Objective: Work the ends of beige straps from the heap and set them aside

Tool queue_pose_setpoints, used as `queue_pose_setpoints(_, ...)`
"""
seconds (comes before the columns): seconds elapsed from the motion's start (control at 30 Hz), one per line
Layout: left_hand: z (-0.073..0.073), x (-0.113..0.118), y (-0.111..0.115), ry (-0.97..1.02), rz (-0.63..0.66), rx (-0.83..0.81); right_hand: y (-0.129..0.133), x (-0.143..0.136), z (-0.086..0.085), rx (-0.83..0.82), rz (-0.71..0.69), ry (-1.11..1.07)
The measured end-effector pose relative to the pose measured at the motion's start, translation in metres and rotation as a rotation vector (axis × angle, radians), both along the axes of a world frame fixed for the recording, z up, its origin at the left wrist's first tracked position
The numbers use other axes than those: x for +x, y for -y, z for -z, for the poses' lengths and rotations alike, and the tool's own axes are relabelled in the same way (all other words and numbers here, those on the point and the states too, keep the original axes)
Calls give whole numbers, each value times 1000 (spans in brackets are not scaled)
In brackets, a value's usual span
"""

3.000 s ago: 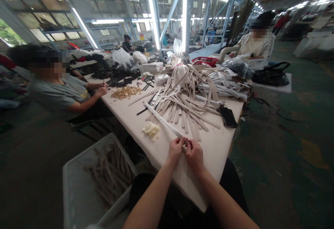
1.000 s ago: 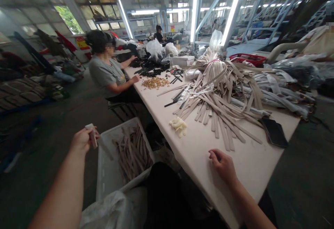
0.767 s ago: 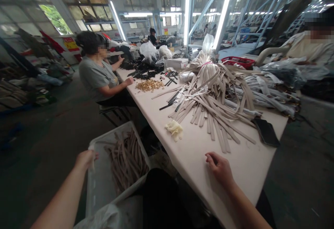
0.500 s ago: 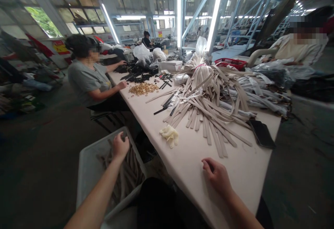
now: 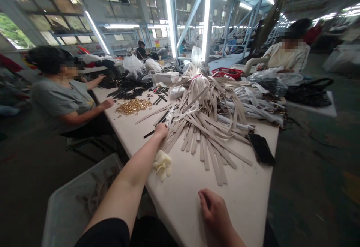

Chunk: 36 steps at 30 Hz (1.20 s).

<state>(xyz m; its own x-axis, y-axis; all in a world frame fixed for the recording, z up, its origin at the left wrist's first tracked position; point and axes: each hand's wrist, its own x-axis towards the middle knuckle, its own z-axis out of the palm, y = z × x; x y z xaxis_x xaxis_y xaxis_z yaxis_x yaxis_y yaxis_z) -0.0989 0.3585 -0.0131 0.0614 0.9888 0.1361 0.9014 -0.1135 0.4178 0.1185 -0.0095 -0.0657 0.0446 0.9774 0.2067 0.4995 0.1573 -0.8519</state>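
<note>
A long table [image 5: 242, 198] with a pale top runs away from the near corner toward the far end of the hall. A big fanned heap of beige straps [image 5: 202, 116] covers its middle, tied at the top with a pink band, the loose ends spreading toward the near edge. A crumpled cream glove [image 5: 162, 163] lies near the left edge, just below the heap. A black phone [image 5: 262, 149] lies flat by the right edge. Farther along sit a pile of gold metal fittings [image 5: 133, 106], black strips [image 5: 126, 91] and a white box [image 5: 166, 77]. On the right side lie plastic-wrapped bundles [image 5: 258, 102]; a red basket [image 5: 227, 73] stands beyond.
</note>
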Motion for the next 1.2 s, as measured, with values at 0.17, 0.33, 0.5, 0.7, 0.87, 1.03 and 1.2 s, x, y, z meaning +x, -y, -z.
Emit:
queue_pose_setpoints(0.17, -35, 14, 24, 103, 55, 132, -1, 3, 0, -2, 0, -48)
queue_pose_setpoints(0.33, -77, 41, 138, 739, 262, 118, 3, 6, -1, -24, -4, -135)
queue_pose_setpoints(0.5, -71, 67, 274, 1006, 214, -141, 2, 9, -22, -126, -2, -493)
queue_pose_setpoints(0.7, -19, 86, 341, 1116, 85, -328, -25, 4, -50, -214, -126, -995)
queue_pose_setpoints(0.87, 4, 88, 359, 1231, 15, -378, -35, 2, -42, -326, -209, -1116)
queue_pose_setpoints(1.03, 7, 84, 366, 1321, 41, -447, -28, 10, -38, -493, -389, -1292)
queue_pose_setpoints(1.2, 9, 81, 366, 1348, 52, -503, -23, 13, -28, -526, -464, -1367)
